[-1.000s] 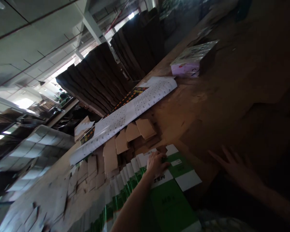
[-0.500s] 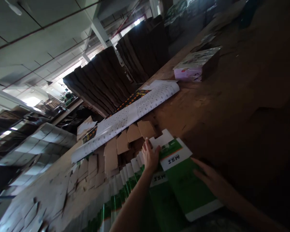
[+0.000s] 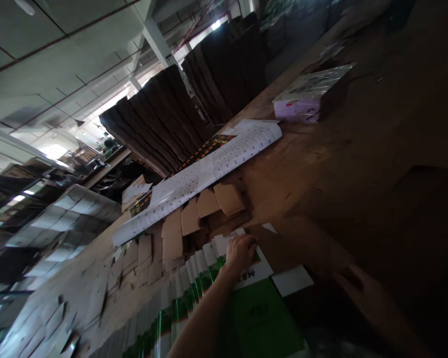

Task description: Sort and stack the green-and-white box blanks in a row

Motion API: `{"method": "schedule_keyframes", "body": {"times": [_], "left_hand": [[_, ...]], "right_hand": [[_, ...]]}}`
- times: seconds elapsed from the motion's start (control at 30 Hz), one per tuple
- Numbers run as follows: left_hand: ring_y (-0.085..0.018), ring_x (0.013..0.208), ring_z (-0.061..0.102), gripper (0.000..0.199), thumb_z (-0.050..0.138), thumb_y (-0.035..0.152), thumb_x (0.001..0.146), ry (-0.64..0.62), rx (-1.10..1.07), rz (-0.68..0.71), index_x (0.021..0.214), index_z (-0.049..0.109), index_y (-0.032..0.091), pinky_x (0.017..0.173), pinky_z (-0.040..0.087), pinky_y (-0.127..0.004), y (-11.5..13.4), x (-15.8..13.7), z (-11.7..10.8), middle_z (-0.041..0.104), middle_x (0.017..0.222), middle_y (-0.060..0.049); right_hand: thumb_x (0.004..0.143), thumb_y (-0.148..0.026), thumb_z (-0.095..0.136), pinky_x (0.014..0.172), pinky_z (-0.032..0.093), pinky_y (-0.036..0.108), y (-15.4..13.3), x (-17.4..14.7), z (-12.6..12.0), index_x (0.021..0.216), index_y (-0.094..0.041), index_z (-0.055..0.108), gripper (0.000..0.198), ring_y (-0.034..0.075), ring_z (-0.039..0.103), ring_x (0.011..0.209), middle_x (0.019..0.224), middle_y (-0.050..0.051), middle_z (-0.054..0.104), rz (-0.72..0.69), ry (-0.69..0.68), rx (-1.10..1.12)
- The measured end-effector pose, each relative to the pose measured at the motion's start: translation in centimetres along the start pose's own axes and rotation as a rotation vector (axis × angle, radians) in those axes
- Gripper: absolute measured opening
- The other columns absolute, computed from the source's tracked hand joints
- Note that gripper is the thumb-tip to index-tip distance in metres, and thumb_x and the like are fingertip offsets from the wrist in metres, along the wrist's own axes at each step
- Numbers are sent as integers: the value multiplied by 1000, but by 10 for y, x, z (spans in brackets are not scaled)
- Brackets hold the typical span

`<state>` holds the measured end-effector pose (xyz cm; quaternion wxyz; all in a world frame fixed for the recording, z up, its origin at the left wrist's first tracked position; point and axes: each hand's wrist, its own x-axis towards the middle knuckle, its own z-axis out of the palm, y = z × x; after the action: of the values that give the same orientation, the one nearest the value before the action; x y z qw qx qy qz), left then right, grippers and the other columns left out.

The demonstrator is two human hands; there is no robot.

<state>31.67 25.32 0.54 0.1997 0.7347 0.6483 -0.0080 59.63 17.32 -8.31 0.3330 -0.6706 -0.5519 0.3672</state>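
Note:
My left hand (image 3: 241, 253) is at the top end of a green-and-white flat carton (image 3: 261, 313) printed "MSZ", its fingers curled over the edge. Beside it, a row of overlapping green-and-white cartons (image 3: 186, 293) fans out to the left, partly covered by my left forearm. To the right lies a brown board face (image 3: 267, 246) with a white flap (image 3: 293, 281) below it. My right hand (image 3: 362, 288) is farther right, low over the dark table, apart from the green carton. It is smeared and dim, so its fingers do not show clearly.
Brown cardboard pieces (image 3: 188, 216) lie beyond the cartons. Behind them stretches a long printed white sheet (image 3: 209, 171). A plastic-wrapped pink pack (image 3: 296, 109) sits farther back on the table (image 3: 302, 169). Tall dark cardboard stacks (image 3: 157, 114) stand behind, with white stacked blocks (image 3: 78, 209) at left.
The green carton that was between my hands no longer shows there. My right hand has moved right, away from my left, which has shifted slightly right and down onto the carton beneath.

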Motion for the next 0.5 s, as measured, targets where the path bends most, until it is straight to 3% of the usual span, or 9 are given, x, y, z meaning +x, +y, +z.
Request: {"method": "schedule_keyframes", "body": {"times": [0.07, 0.2, 0.37, 0.5], "left_hand": [[-20, 111, 59, 29, 43, 29, 96, 17, -31, -24, 113, 67, 27, 99, 43, -33, -2, 2, -1, 69, 117, -1], [-20, 107, 62, 42, 28, 34, 101, 15, -44, -102, 110, 69, 27, 93, 46, -33, -4, 5, 0, 71, 111, -3], [-23, 107, 57, 35, 53, 47, 90, -42, 32, 12, 116, 68, 30, 95, 45, -36, -8, 2, 2, 67, 112, -2], [-23, 108, 55, 37, 53, 46, 90, -71, 84, 43, 120, 66, 29, 96, 43, -38, -7, -2, 2, 64, 115, -3]], "right_hand": [[82, -56, 49, 72, 60, 36, -18, 0, 4, 81, -24, 73, 40, 28, 73, 80, 86, 11, 77, -118, -69, 19], [89, -53, 44, 93, 55, 42, -40, -6, 24, 102, -27, 76, 43, 27, 69, 104, 108, 11, 75, -346, -372, 74], [91, -54, 43, 102, 48, 47, -29, -6, 40, 116, -26, 72, 47, 28, 63, 117, 121, 12, 70, -339, -504, 109], [88, -55, 50, 105, 46, 47, -32, -9, 43, 116, -28, 71, 45, 29, 56, 125, 128, 8, 67, -268, -498, 201]]}}
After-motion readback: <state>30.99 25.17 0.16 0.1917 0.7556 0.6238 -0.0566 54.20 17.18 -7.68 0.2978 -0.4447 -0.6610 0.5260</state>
